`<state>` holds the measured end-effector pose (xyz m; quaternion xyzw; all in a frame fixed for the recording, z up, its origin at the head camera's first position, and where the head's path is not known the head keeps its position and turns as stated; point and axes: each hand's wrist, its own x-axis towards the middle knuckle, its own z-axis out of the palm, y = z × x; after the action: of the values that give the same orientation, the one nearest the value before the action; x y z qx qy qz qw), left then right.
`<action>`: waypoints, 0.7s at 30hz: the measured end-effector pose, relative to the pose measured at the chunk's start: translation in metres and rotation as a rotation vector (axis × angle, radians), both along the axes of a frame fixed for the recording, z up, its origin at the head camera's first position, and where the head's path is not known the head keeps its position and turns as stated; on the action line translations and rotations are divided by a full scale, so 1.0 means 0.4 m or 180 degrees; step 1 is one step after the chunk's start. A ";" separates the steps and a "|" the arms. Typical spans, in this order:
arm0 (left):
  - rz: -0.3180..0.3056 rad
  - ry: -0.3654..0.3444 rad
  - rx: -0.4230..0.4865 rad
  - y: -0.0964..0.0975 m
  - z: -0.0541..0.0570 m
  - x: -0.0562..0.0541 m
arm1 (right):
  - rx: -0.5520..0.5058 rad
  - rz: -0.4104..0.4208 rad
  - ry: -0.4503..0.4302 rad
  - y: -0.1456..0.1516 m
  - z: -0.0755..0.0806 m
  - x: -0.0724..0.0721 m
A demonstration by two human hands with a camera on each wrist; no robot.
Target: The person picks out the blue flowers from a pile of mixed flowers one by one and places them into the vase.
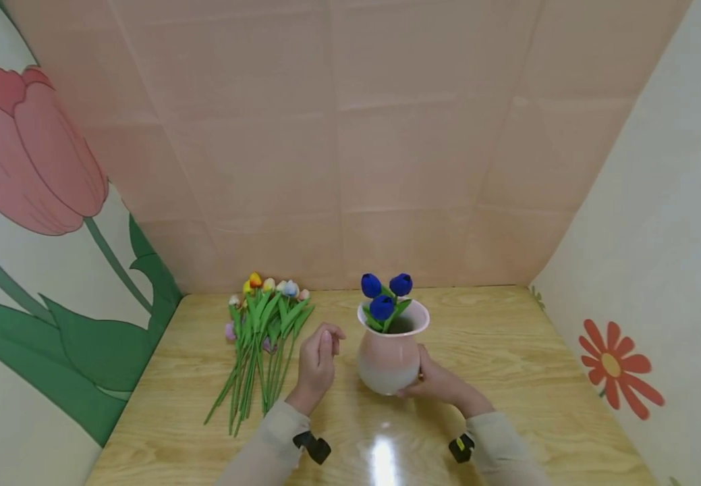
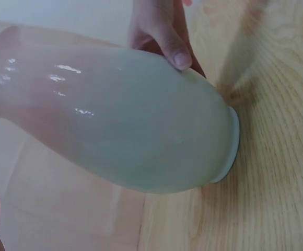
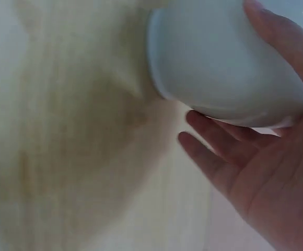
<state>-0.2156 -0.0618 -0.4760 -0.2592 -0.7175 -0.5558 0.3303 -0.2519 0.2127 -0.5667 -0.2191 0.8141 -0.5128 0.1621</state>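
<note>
A pink-and-white vase point(image 1: 388, 361) with a flared rim stands in the middle of the head view. Three blue tulips point(image 1: 382, 307) with green leaves rise from its mouth, leaning to the left side of the rim. My right hand point(image 1: 441, 385) holds the vase low on its right side, thumb on the near face and fingers round the back, as the right wrist view shows. Whether the vase's base point(image 2: 234, 146) touches the table is hard to tell. Left of the vase, my left hand point(image 1: 318, 361) is raised with loosely curled fingers and holds nothing.
A bundle of artificial tulips point(image 1: 265, 337), yellow, white, light blue and purple with long green stems, lies on the wooden table point(image 1: 508, 351) to the left. A pink backdrop point(image 1: 338, 169) closes off the back, with flower-printed walls on both sides.
</note>
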 end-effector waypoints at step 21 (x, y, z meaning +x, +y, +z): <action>0.0112 -0.0024 0.0083 -0.020 -0.035 0.001 | -0.0417 -0.0313 0.0029 -0.027 -0.053 -0.004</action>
<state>-0.2151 -0.0698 -0.4899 -0.2401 -0.7160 -0.5601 0.3406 -0.2536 0.2018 -0.5878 -0.1913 0.7893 -0.5714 0.1183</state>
